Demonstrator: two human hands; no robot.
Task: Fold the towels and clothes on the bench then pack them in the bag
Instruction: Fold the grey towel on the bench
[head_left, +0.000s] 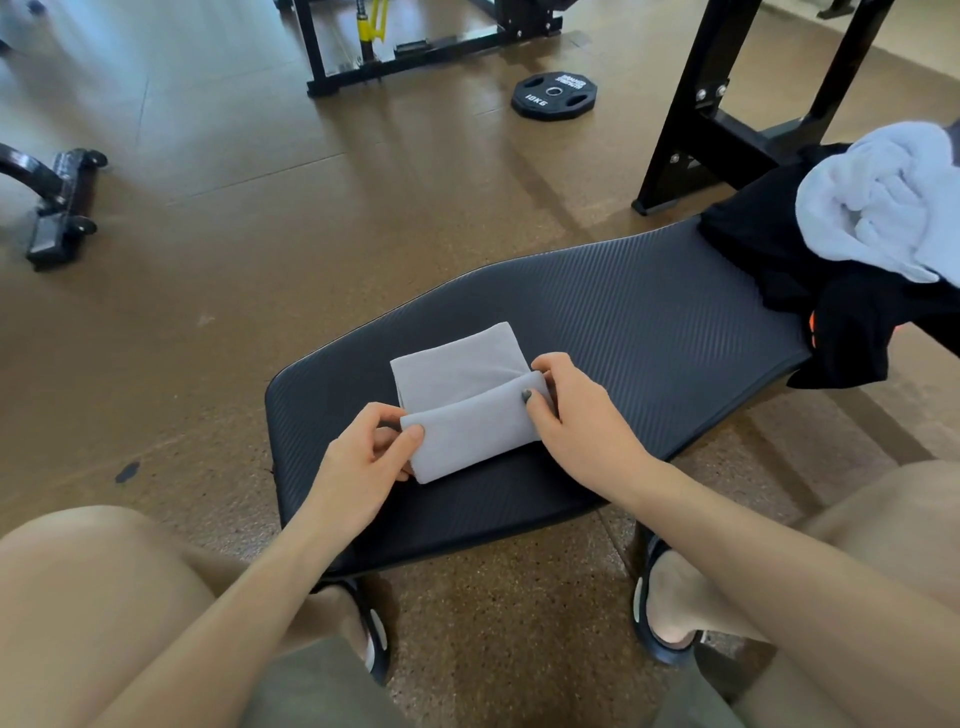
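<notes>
A small grey towel (457, 379) lies half folded on the near end of the black padded bench (649, 322). My left hand (363, 457) pinches the left end of the raised near flap between thumb and fingers. The right end of that same flap is pinched by my right hand (576, 415). At the bench's far right end lies a pile of black clothes (779, 249) with an orange detail, and a crumpled white towel (883, 202) rests on top of it. No bag is in view.
A black bench frame (727, 104) stands behind the bench. On the brown floor lie a 10 kg weight plate (554, 95) and a machine base (415, 47); a wheeled foot (62, 208) sits at the left. My knees and sandalled feet are below the bench.
</notes>
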